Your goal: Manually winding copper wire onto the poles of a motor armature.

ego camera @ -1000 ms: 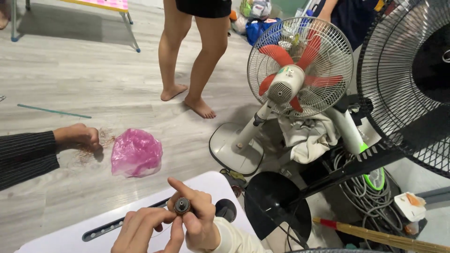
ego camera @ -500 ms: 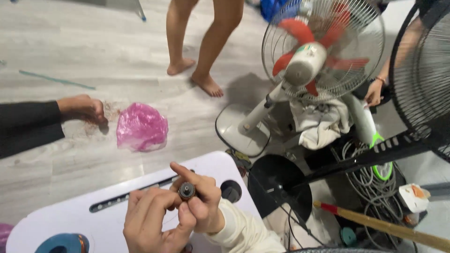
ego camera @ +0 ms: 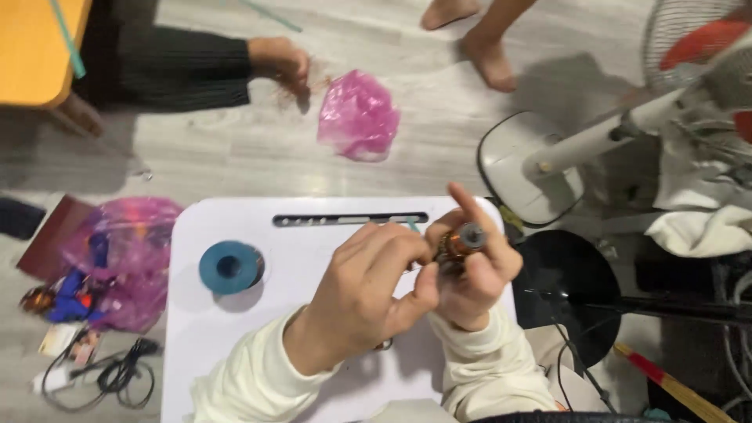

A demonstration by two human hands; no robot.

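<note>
- The right hand (ego camera: 474, 270) grips a small motor part (ego camera: 458, 241) with copper windings and a grey round end; its fingers are closed around it, with the index finger sticking up toward 12 o'clock.
- The left hand (ego camera: 368, 294) meets it from 9 o'clock, thumb and fingertips pinched against the copper side of the part. Whether it holds something thin as well cannot be told.
- The part sits in the air above the right edge of the white table (ego camera: 235, 329), touching both hands.
- At 9 o'clock from the hands, a blue spool (ego camera: 229, 267) lies flat on the table, well apart from them.
- At 12 o'clock of the spool, a dark slot (ego camera: 348, 220) runs along the far edge of the table.
- A pink bag on the floor (ego camera: 125, 258), left of the table, holds blue and orange items; a black cable (ego camera: 117, 376) lies at its 6 o'clock.
- A crumpled pink bag (ego camera: 358, 117) lies on the grey wood floor (ego camera: 196, 157) at 12 o'clock from the table; what is in it cannot be seen.
- Another person's hand (ego camera: 280, 61), in a dark sleeve, rests on the floor just left of that bag.
- Bare feet (ego camera: 489, 55) stand at 1 o'clock.
- A fan's white base (ego camera: 525, 168) sits at 2 o'clock and a black round base (ego camera: 568, 290) at 3 o'clock.
- An orange table (ego camera: 31, 47) fills the top left corner.
</note>
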